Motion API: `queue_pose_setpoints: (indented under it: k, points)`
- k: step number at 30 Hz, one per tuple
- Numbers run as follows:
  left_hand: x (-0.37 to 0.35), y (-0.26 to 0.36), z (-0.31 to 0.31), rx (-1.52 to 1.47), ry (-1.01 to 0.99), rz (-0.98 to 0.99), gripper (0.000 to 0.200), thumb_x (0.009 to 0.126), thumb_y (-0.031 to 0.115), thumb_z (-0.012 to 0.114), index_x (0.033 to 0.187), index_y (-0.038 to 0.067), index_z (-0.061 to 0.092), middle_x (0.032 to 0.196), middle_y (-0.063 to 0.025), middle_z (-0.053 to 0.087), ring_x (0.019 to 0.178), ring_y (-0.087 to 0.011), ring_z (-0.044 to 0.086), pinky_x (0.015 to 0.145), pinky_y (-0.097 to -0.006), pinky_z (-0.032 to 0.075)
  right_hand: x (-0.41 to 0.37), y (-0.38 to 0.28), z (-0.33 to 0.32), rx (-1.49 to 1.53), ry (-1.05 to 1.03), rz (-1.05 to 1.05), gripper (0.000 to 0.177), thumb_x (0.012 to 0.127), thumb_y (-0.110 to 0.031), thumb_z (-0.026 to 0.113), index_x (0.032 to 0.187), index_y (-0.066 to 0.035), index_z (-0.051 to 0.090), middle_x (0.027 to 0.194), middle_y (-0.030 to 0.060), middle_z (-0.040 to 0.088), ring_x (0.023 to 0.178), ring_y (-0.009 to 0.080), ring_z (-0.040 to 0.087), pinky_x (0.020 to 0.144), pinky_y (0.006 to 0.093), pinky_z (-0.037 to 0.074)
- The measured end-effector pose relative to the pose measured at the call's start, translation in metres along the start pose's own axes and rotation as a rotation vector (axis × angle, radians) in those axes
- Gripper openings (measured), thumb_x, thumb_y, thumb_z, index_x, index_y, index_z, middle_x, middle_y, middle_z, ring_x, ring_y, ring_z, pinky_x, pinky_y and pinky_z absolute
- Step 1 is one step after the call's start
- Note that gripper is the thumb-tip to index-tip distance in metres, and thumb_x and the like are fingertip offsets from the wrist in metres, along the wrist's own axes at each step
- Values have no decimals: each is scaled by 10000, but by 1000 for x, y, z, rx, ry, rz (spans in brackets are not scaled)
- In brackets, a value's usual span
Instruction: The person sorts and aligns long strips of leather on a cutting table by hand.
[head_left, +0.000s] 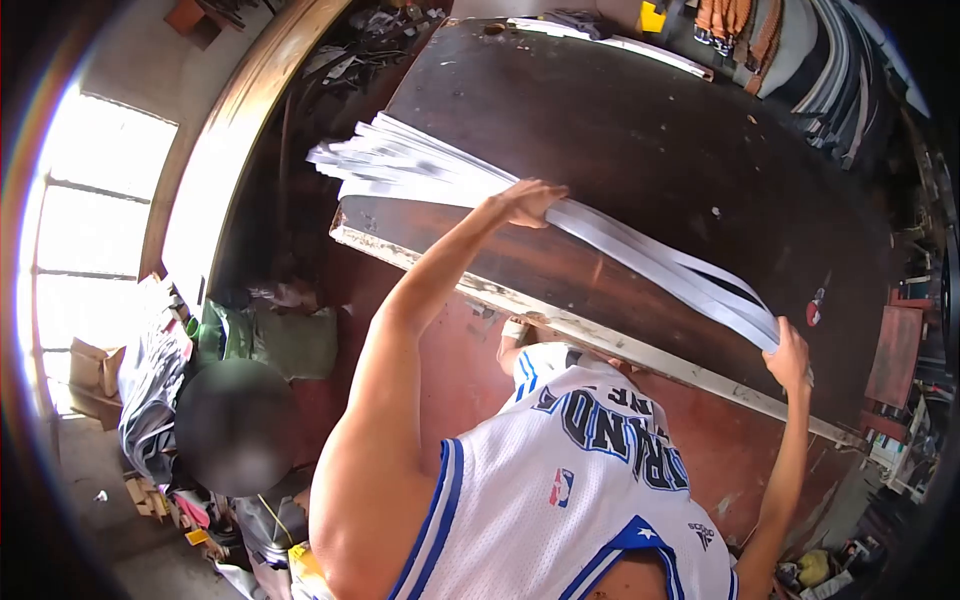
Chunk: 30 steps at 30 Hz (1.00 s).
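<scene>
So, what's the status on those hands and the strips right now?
Left hand gripping bundle of white strips mid-length. Right hand clamped on its end. Bundle lies across dark table, far ends fanned out. Another person below left, apart.

Left hand (530, 202), right hand (790, 357) gripping white strips (640, 246)

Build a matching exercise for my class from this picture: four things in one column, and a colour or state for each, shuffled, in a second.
Column one:
1. strips
2. table
3. jersey
4. right hand

Column two:
A. white with blue trim
B. gripping one end of the bundle
C. pale grey, stretched across the table
D. dark brown top

Pairs: 1-C, 2-D, 3-A, 4-B
</scene>
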<state>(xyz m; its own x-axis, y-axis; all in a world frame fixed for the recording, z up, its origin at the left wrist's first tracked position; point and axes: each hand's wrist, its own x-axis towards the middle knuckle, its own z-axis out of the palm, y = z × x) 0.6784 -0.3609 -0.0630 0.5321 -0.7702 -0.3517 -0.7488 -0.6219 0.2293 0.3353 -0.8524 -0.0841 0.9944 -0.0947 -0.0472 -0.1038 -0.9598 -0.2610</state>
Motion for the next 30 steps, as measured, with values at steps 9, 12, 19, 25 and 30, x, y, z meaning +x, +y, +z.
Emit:
queue_pose_setpoints:
  k: [9, 12, 19, 25, 30]
  points:
    - [37, 65, 39, 135, 61, -54, 749, 654, 246, 821, 1333, 116, 530, 1307, -116, 587, 1259, -310, 515, 1084, -495, 385, -25, 129, 38, -64, -46, -10, 534, 724, -7, 712, 1209, -53, 492, 1091, 204, 623, 1044, 419, 587, 914, 496, 476]
    - [43, 28, 72, 109, 77, 14, 910, 621, 347, 857, 1427, 173, 470, 1492, -73, 460, 1383, -330, 392, 1163, -508, 298, -36, 160, 41, -42, 61, -69, 512, 768, -3, 635, 1263, -43, 511, 1173, 219, 611, 1102, 422, 569, 942, 498, 465]
    - [55, 122, 34, 99, 98, -89, 720, 651, 26, 664, 1349, 7, 487, 1299, -194, 567, 1247, -357, 493, 1066, -484, 364, -54, 194, 27, -147, 130, 32, 463, 716, 36, 613, 1161, -56, 524, 1099, 161, 602, 1075, 365, 564, 956, 472, 450]
    - [55, 139, 35, 121, 237, -33, 979, 628, 191, 896, 1475, 156, 408, 1366, -126, 514, 1261, -328, 487, 1072, -516, 343, -80, 211, 18, -266, 98, 203, 736, 703, -25, 785, 1368, -128, 486, 1353, 172, 516, 1225, 374, 515, 1078, 498, 364]
    - [39, 153, 40, 148, 403, 8, 963, 701, 247, 859, 1521, 181, 358, 1511, -126, 392, 1367, -343, 405, 1131, -587, 267, -75, 142, 10, 142, 314, 233, 421, 815, -77, 712, 1223, -75, 610, 1312, 126, 562, 1182, 341, 548, 1030, 434, 434]
